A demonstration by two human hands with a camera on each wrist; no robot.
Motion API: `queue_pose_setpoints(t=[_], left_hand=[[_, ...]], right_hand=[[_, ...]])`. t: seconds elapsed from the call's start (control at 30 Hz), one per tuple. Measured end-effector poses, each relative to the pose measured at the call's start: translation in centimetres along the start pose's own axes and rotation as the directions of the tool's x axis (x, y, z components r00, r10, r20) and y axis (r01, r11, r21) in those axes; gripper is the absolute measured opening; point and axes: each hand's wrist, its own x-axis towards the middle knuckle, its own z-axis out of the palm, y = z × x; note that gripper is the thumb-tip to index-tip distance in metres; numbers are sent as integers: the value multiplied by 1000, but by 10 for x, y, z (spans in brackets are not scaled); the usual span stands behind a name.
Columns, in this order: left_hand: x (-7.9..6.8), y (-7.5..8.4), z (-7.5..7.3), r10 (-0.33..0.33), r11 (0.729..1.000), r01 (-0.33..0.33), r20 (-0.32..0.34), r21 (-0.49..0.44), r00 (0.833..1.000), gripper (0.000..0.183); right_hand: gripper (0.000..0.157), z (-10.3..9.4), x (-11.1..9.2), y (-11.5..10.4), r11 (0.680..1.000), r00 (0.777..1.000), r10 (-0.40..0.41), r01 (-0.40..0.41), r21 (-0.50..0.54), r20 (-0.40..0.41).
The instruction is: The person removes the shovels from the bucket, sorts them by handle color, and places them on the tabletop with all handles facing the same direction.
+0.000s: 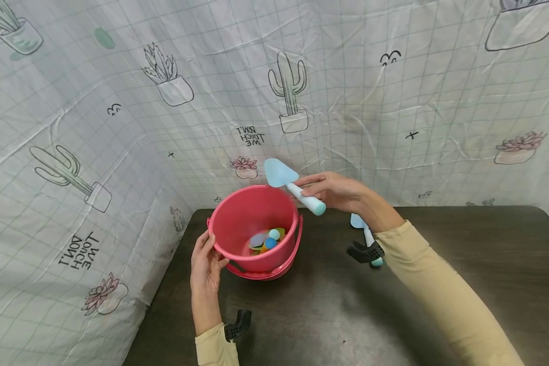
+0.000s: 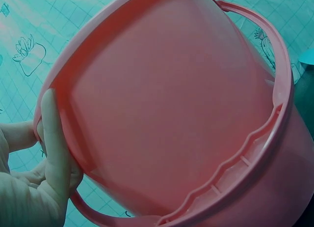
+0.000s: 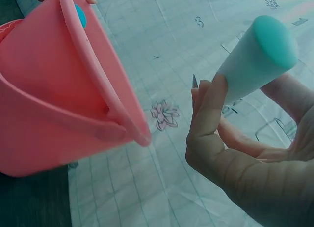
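Cream right sleeve (image 1: 448, 290) nearest; right hand (image 1: 334, 190) pinches light-blue shovel (image 1: 295, 190) by handle, blade free near far rim of pink bucket (image 1: 242, 218), perhaps for easy turning. Left hand (image 1: 207, 260), well apart, grips bucket's left rim, likely steadying it. Shovel: broad pointed blade, white handle, mint end. Bucket: smooth, handle lowered, colourful pieces (image 1: 271, 243) inside. Second shovel (image 1: 368, 236) on dark table (image 1: 311, 310), partly hidden by black wrist mount (image 1: 362, 252).

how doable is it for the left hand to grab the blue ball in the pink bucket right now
Probably yes, once the left hand lets go of the pink bucket: its top is open, and nothing seems to lie over the blue ball.
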Motion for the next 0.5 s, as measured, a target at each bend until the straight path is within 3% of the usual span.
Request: queue_pose_setpoints(t=[0.27,0.5], left_hand=[[-2,1,1,3,1000,-3,-4,4,1000,31],[-1,2,2,-7,1000,7,-5,9,1000,30]], right_hand=[[54,-20,-18,8,999,998,-19,17,-35,-55],[52,-39,-35,15,1000,997,-10,10,-2,-77]])
